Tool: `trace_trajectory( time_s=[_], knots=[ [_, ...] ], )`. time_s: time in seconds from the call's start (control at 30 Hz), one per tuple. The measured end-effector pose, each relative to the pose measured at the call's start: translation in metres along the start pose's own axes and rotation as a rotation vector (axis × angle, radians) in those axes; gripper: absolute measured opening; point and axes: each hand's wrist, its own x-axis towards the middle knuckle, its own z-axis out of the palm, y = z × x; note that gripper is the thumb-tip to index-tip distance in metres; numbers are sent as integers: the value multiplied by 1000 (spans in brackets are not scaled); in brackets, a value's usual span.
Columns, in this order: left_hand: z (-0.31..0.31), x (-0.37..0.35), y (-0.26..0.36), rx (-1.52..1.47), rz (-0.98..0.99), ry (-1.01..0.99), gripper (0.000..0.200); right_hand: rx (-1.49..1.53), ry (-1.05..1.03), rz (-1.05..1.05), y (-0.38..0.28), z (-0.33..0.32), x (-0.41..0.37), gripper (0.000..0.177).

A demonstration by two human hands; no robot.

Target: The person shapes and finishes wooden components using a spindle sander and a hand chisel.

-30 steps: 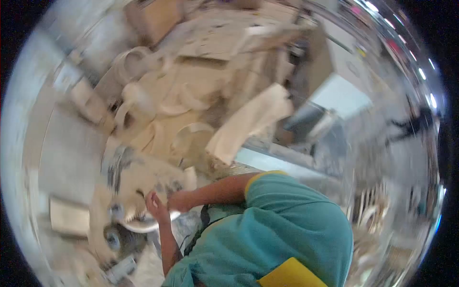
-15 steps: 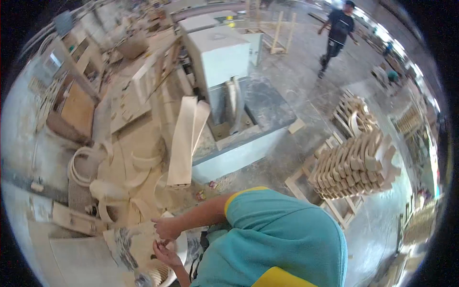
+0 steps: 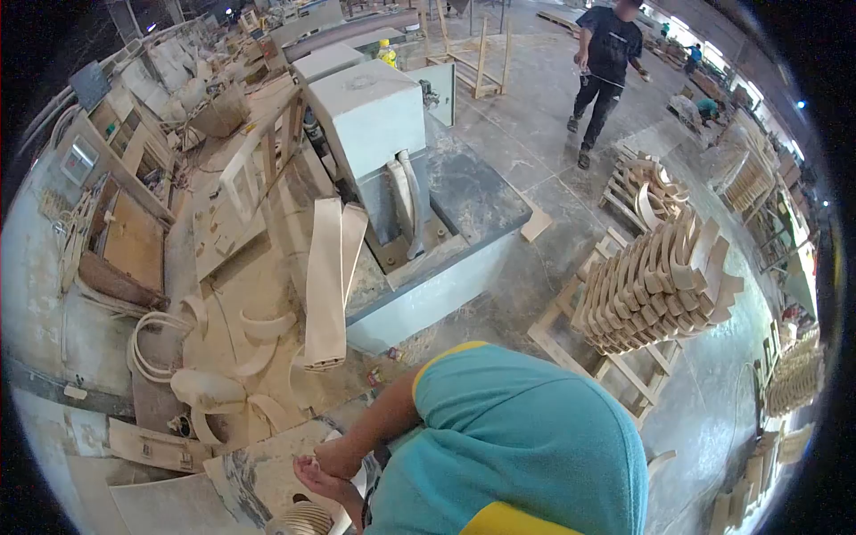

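My right hand (image 3: 339,458) reaches down from the upper sleeve and lies over my left hand, its fingers curled closed. What it grips, if anything, I cannot make out. My left hand (image 3: 316,476) comes in from below with its fingers loosely apart, touching the right hand. Both are above a light work surface (image 3: 278,452) with dark smudges. Just below them a ribbed, curved wooden piece (image 3: 308,517) is partly cut off by the frame's lower edge. A pale surface behind my hands is mostly hidden by my arms.
A pale machine cabinet (image 3: 370,111) stands on a dark-topped base ahead, with long wooden boards (image 3: 325,285) leaning against it. Curved wooden pieces (image 3: 259,352) lie at left. Stacked curved parts (image 3: 651,285) sit on a wooden pallet at right. Beyond, a person (image 3: 608,71) walks on the floor.
My hands have come together from slightly apart, the right one now overlapping the left. The view has shifted a little. The person in the background has walked nearer.
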Motion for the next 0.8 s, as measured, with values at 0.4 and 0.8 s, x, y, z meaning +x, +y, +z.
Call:
trace_trajectory(
  time_s=[0.4, 0.8],
  knots=[
    [-25, -39, -21, 193, 38, -86, 55, 196, -128, -151, 1, 74, 8, 31],
    [-16, -77, 25, 240, -10, 35, 37, 549, -156, -273, -33, 51, 0, 23]
  ],
)
